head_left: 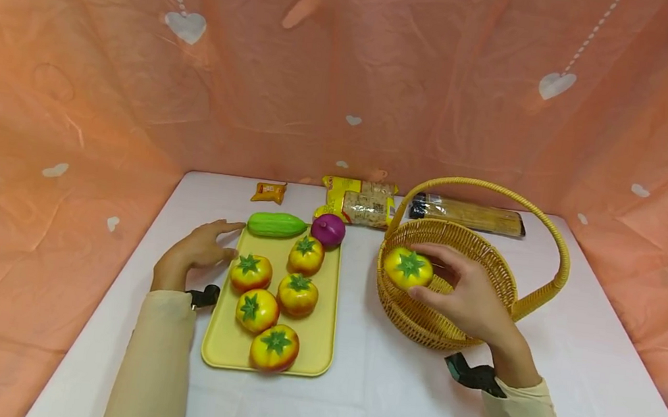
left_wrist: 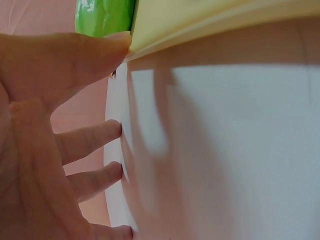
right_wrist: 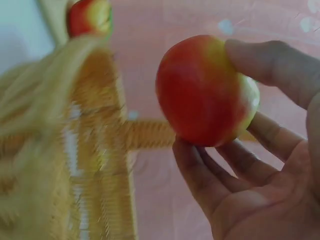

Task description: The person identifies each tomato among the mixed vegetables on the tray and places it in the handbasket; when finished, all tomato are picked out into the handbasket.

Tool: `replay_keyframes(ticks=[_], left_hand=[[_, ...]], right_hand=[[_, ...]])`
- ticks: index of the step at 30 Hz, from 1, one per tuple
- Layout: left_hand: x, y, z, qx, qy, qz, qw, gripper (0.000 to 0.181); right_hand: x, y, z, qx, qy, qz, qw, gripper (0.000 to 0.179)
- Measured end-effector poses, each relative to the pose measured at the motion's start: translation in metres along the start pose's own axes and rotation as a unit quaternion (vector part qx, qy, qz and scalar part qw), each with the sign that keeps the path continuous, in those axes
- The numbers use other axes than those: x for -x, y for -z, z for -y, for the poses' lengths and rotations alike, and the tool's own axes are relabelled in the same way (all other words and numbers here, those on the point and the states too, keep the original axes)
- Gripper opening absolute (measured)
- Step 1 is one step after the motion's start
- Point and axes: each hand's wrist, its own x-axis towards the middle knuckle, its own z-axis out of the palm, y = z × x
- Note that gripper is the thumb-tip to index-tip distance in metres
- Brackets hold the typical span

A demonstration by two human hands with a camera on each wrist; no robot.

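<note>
My right hand [head_left: 471,298] grips a yellow-red toy tomato [head_left: 409,269] with a green leafy top, held over the left part of a wicker basket [head_left: 420,323]. In the right wrist view, thumb and fingertips press opposite sides of this tomato, whose red underside shows. At the left side of a yellow tray [head_left: 316,342] is my left hand [head_left: 195,252], its thumb right at the rim and the other fingers spread and fairly straight on the white tabletop. Several similar tomatoes [head_left: 274,348] lie on the tray, with a green gourd-like vegetable [head_left: 275,225] and a purple onion [head_left: 328,230] at its far end.
The basket's tall handle [head_left: 489,185] arches above its opening. Along the table's back edge lie a small orange packet [head_left: 268,193], yellow bags [head_left: 365,205] of dry food and a long pack of noodles [head_left: 468,214]. A peach-coloured curtain [head_left: 348,74] surrounds the table.
</note>
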Motion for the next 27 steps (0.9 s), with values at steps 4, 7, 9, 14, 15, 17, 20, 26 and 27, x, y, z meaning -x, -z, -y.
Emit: replay_keyframes(ticks=[4, 7, 9, 14, 15, 17, 20, 26, 27], left_hand=[[0.0, -0.001, 0.001, 0.0, 0.0, 0.0, 1.0, 0.07], [0.0, -0.001, 0.002, -0.001, -0.002, -0.002, 1.0, 0.07], [0.001, -0.001, 0.003, -0.002, -0.006, -0.004, 1.0, 0.07], [0.001, -0.002, 0.005, -0.003, -0.011, -0.009, 0.9999, 0.069], [0.001, -0.002, 0.005, -0.003, -0.011, -0.009, 0.9999, 0.07], [0.001, -0.003, 0.004, 0.0, -0.01, -0.009, 0.9999, 0.07], [0.0, -0.003, 0.003, 0.003, -0.009, -0.009, 0.9999, 0.07], [0.0, -0.003, 0.002, 0.005, -0.014, -0.015, 0.9998, 0.07], [0.0, -0.003, 0.002, 0.005, -0.016, -0.016, 0.9997, 0.07]], right_hand=[[0.004, -0.002, -0.016, 0.076, -0.032, 0.012, 0.9966, 0.057], [0.005, -0.007, -0.026, 0.098, -0.046, 0.039, 0.9933, 0.056], [0.004, -0.011, -0.03, 0.107, -0.055, 0.055, 0.9912, 0.054], [-0.001, -0.019, -0.033, 0.134, -0.081, 0.074, 0.9849, 0.054], [-0.001, -0.021, -0.033, 0.136, -0.085, 0.077, 0.9841, 0.054], [-0.003, -0.023, -0.033, 0.134, -0.094, 0.08, 0.9833, 0.055], [-0.003, -0.025, -0.033, 0.123, -0.1, 0.085, 0.9838, 0.056], [0.002, -0.019, -0.029, 0.118, -0.097, 0.069, 0.9859, 0.06], [0.003, -0.018, -0.027, 0.116, -0.093, 0.062, 0.987, 0.06]])
